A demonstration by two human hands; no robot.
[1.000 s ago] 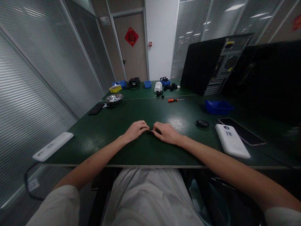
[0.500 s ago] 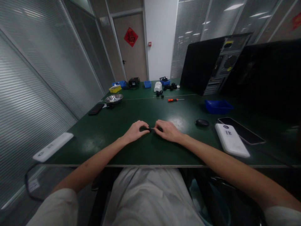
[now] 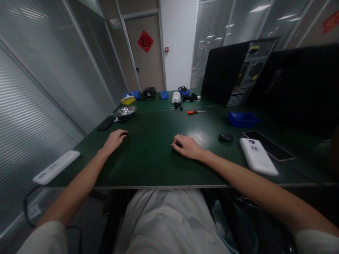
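Note:
My right hand [image 3: 186, 146] rests above the green table [image 3: 148, 158] with its fingers closed in a pinch. From its fingertips a thin, light metallic pin [image 3: 170, 144] sticks out to the left; the part inside the fingers is hidden. Off to the left, my left hand [image 3: 116, 139] is low over the tabletop, its fingers curled together. Whatever it holds, if anything, is covered by the fingers. Beyond the left hand stand a shiny metal bowl [image 3: 126, 111] and a dark phone [image 3: 106, 123], neither touched.
A screwdriver with an orange handle [image 3: 192, 112] lies mid-table. To the right are a blue tray [image 3: 243, 120], a black mouse [image 3: 225, 137], a white power bank [image 3: 258, 157] and a large phone [image 3: 275, 148]. Small black parts [image 3: 191, 97] sit at the back beside a computer case [image 3: 225, 72].
My left hand has parted from the right and moved left, towards the metal bowl. The right hand stays in place with the pin. The whole view has shifted slightly.

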